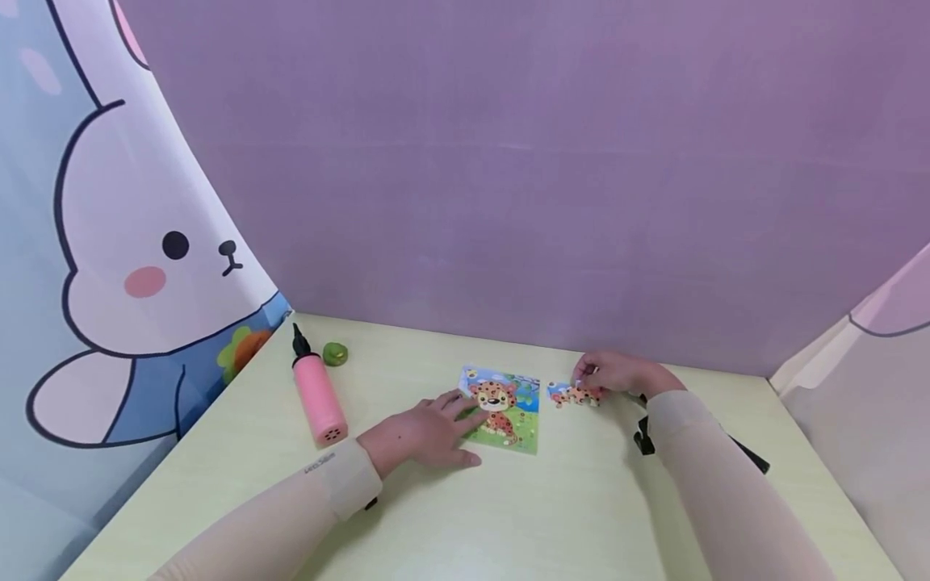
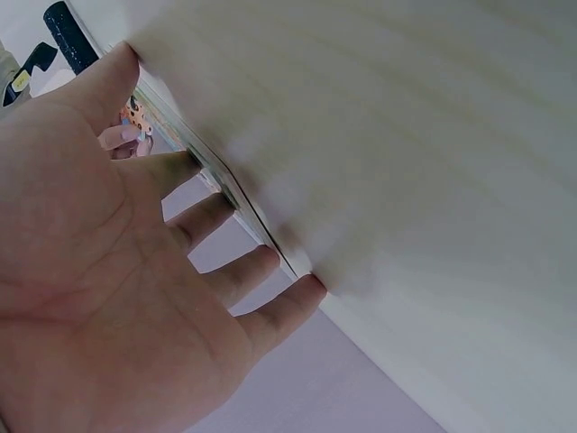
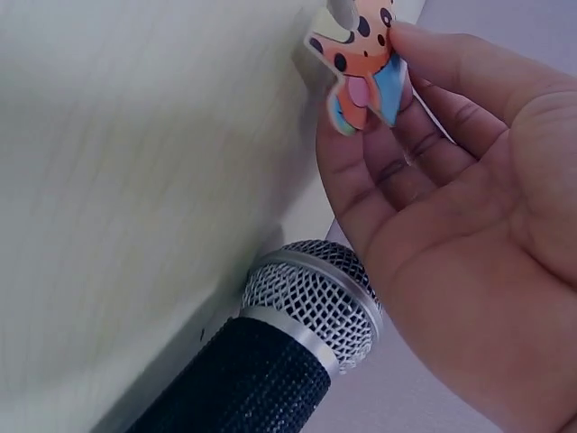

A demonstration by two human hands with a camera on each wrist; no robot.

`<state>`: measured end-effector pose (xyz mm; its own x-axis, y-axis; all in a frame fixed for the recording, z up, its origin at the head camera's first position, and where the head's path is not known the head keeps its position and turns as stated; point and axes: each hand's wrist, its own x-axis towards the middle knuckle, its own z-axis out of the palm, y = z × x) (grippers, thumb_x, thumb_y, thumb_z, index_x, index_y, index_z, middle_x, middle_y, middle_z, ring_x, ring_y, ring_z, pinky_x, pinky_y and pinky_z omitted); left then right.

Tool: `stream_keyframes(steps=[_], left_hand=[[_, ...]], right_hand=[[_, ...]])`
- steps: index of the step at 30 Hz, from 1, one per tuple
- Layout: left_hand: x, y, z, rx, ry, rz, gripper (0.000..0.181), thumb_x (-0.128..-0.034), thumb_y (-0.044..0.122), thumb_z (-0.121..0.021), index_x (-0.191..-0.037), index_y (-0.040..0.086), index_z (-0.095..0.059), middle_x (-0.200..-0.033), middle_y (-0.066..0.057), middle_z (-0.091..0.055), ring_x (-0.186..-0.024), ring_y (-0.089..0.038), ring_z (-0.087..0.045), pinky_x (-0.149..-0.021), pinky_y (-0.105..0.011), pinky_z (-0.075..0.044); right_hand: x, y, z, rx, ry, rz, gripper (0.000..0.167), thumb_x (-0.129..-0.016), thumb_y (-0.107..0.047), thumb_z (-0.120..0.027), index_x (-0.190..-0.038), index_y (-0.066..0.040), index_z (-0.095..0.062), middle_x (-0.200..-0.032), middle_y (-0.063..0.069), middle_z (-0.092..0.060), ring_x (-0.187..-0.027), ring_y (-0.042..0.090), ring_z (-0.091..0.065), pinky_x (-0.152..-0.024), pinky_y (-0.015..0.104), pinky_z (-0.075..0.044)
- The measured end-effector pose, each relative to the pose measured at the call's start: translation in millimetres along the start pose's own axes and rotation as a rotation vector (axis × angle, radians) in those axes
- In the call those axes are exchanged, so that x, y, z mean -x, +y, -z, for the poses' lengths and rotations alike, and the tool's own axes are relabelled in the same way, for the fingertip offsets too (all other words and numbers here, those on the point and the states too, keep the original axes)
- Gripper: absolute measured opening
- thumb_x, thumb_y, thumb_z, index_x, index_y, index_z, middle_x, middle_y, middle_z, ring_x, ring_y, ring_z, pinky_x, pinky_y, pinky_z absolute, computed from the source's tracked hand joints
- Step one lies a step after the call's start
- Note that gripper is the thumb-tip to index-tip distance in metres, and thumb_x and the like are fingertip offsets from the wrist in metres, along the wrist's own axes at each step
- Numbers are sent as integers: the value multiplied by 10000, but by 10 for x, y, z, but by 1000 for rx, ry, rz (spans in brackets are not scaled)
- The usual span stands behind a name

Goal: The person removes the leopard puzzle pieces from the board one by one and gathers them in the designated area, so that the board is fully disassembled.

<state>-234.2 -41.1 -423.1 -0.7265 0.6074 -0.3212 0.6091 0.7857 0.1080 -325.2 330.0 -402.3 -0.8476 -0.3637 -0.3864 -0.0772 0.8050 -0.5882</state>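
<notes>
A square picture board (image 1: 526, 420) showing a spotted leopard cub on grass lies flat on the table. My left hand (image 1: 432, 432) is spread at its left side, fingertips resting on the board and the thumb on the table. In the left wrist view the same hand (image 2: 135, 244) has its fingers apart and grips nothing. To the right of the board, my right hand (image 1: 613, 373) is over a small group of jigsaw puzzle pieces (image 1: 559, 394). The right wrist view shows its thumb and fingers pinching an orange, spotted puzzle piece (image 3: 361, 68) with a blue corner.
A microphone (image 3: 297, 311) lies close to my right hand, partly under that forearm in the head view. At the left stand-off lie a pink hand pump (image 1: 320, 401) with a black nozzle and a small green object (image 1: 335, 353). A purple curtain (image 1: 465, 177) hangs behind the table.
</notes>
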Motion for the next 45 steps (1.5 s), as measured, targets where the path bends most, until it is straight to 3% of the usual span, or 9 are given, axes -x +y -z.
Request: stream_keyframes(steps=[15,27,45], left_hand=[[-5,1,16,-11,-2,-2,825,-1031,717,-492,-1719,367,-202,-1818,26,-163,-1696,-335,-147,-1331,-628,-298],[23,17,16,-17,-1,1,823,-1029,719,-497,-1718,377,-201,-1816,43,-163,-1696,-321,-148,-1329,-623,-307],[50,26,23,-15,-1,-1,815,-1035,709,-495,-1718,380,-196,-1818,41,-162,-1697,-324,-147,-1331,-621,-305]], right_hand=[[56,-15,26,68,-23,-72,136,-1038,-165,-664,-1152,-95,-689,-940,24,-644,-851,188,-586,-779,331,-495],[35,6,-9,29,-12,-121,152,-1037,-176,-674,-1172,-108,-690,-974,32,-633,-862,190,-584,-787,327,-502],[91,-27,3,31,-24,-62,206,-1047,-180,-665,-1214,-58,-667,-1080,57,-645,-956,200,-540,-820,321,-474]])
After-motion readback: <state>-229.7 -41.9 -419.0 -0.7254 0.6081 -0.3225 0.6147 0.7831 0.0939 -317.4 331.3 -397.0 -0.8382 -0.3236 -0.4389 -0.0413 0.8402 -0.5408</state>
